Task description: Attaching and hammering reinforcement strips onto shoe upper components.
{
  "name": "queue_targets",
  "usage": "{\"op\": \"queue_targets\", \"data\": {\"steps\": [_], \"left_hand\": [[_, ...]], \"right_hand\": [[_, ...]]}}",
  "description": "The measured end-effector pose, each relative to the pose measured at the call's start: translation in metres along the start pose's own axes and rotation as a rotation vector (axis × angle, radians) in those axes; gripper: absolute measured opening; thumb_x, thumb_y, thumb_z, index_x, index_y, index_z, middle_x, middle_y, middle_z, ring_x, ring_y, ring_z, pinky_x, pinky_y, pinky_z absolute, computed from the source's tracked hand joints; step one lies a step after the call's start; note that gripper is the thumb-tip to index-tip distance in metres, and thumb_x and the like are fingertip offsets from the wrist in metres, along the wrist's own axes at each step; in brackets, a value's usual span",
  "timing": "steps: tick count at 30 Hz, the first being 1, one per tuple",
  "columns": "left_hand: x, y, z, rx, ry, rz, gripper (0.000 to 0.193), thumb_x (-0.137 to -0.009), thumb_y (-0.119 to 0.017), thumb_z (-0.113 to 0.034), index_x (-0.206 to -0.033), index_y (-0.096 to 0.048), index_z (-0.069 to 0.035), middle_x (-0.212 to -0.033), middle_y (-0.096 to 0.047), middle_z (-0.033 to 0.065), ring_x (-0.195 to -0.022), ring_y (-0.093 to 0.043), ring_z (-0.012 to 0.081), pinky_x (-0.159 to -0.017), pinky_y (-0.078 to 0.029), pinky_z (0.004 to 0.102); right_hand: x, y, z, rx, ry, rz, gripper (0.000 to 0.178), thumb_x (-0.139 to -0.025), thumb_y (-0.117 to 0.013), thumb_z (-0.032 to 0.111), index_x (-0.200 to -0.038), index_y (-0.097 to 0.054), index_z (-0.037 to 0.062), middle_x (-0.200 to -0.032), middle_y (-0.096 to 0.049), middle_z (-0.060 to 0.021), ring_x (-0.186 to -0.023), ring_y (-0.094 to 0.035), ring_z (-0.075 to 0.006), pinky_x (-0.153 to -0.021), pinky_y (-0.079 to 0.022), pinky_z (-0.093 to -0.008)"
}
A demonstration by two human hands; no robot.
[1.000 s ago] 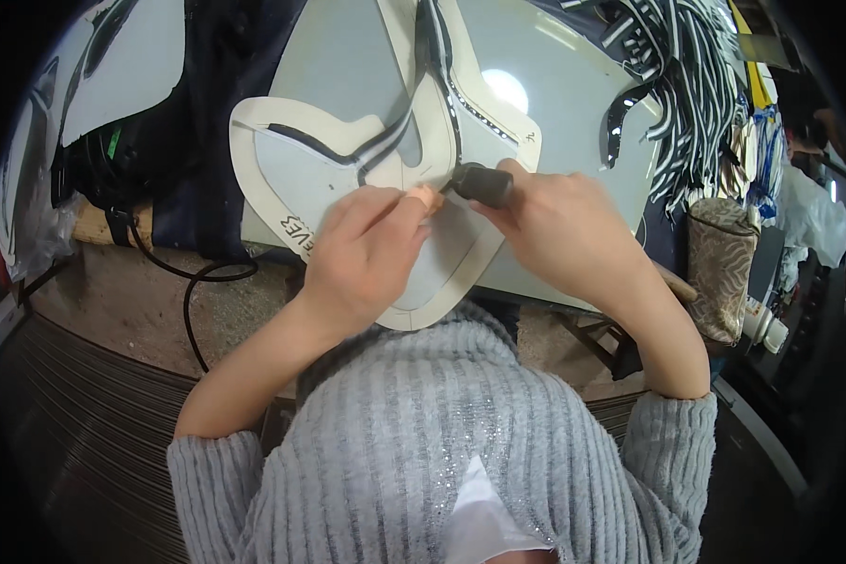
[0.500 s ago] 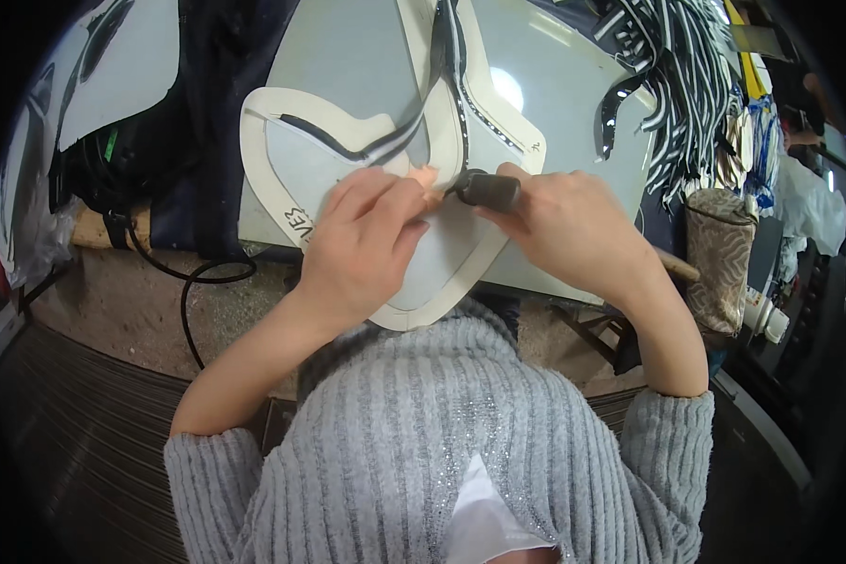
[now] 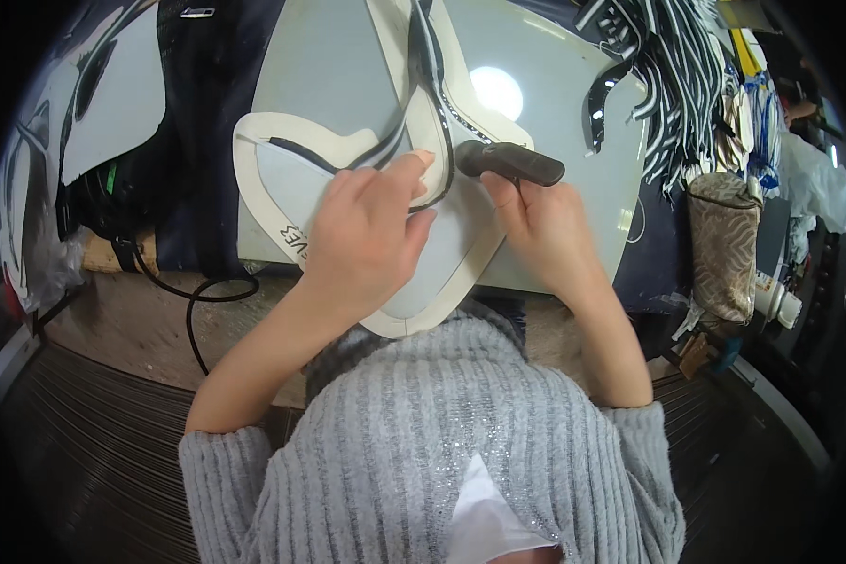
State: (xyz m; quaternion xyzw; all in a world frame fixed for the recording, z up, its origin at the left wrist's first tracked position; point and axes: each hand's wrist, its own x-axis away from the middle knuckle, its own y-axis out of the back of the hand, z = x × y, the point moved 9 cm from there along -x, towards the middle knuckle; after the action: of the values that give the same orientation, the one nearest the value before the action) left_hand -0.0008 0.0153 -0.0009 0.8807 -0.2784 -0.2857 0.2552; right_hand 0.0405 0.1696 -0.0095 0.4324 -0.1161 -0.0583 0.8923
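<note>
A large pale grey panel with a cream border [image 3: 479,268] lies on the smooth grey work board [image 3: 555,94]. A narrow black-and-white strip [image 3: 449,141] runs down it and bends round a cream tongue-shaped part. My left hand [image 3: 362,226] bears down there with curled fingers, the index fingertip on the cream part and the thumb beside the strip's bend. Its grip on the strip is partly hidden. In my right hand [image 3: 545,226] is a hammer [image 3: 522,163], its dark head over the strip, just right of my left fingertips. Its handle is hidden by the hand.
Many black-and-white strips [image 3: 686,85] hang at the far right, with a short dark strip [image 3: 603,103] beside them. A patterned pouch [image 3: 724,244] stands at the right edge. Left lie white-and-black pieces [image 3: 117,85], dark cloth and a black cable [image 3: 190,310].
The hammer has turned and its head reaches further right; its handle no longer shows. My right forearm has swung inward. The left fingers have loosened from a pinch, and the strip's bend shows below them.
</note>
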Motion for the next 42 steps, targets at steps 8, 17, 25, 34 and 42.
{"op": "queue_targets", "data": {"steps": [8,17,25,34,42], "left_hand": [[-0.009,-0.009,-0.018,-0.25,-0.141,-0.02,0.052,-0.076,-0.073,0.01,-0.125,-0.055,0.004,-0.083,-0.065,0.0059,-0.073,-0.062,0.0169,-0.067,-0.053,0.0287],[-0.009,-0.011,0.005,0.093,0.093,0.046,0.054,-0.078,-0.075,0.006,-0.128,-0.054,0.003,-0.087,-0.069,0.0091,-0.077,-0.069,0.0199,-0.069,-0.057,0.0279],[-0.012,-0.016,-0.018,-0.324,-0.176,0.033,0.049,-0.082,-0.072,0.004,-0.127,-0.054,0.002,-0.082,-0.068,0.0094,-0.071,-0.068,0.0212,-0.063,-0.055,0.0289],[-0.019,-0.022,-0.029,-0.29,-0.205,0.134,0.044,-0.081,-0.07,0.005,-0.123,-0.056,0.003,-0.081,-0.065,0.0087,-0.065,-0.065,0.021,-0.059,-0.054,0.0312],[-0.015,-0.021,-0.016,-0.363,-0.224,0.041,0.043,-0.086,-0.071,0.002,-0.124,-0.051,0.003,-0.081,-0.07,0.0089,-0.065,-0.067,0.0152,-0.063,-0.055,0.0249]], "right_hand": [[0.003,0.0,0.0,-0.07,-0.053,-0.134,0.037,-0.099,-0.058,0.03,-0.082,-0.065,-0.0026,-0.067,-0.062,-0.0221,-0.065,-0.061,-0.0421,-0.058,-0.046,-0.0474],[0.004,0.013,-0.017,-0.156,-0.015,-0.236,0.036,-0.1,-0.056,0.031,-0.088,-0.062,-0.0024,-0.069,-0.065,-0.0201,-0.067,-0.064,-0.041,-0.062,-0.051,-0.0489],[0.005,0.007,-0.016,-0.176,-0.044,-0.203,0.04,-0.1,-0.057,0.034,-0.086,-0.062,-0.0036,-0.072,-0.066,-0.022,-0.069,-0.066,-0.0404,-0.063,-0.052,-0.0474],[0.005,0.006,-0.017,-0.153,-0.025,-0.25,0.041,-0.098,-0.059,0.034,-0.084,-0.063,-0.004,-0.074,-0.067,-0.0217,-0.07,-0.067,-0.04,-0.062,-0.053,-0.0469],[0.008,0.01,-0.015,-0.123,-0.003,-0.283,0.04,-0.097,-0.06,0.033,-0.083,-0.065,-0.0033,-0.076,-0.069,-0.0203,-0.072,-0.068,-0.0387,-0.062,-0.053,-0.0465]]}}
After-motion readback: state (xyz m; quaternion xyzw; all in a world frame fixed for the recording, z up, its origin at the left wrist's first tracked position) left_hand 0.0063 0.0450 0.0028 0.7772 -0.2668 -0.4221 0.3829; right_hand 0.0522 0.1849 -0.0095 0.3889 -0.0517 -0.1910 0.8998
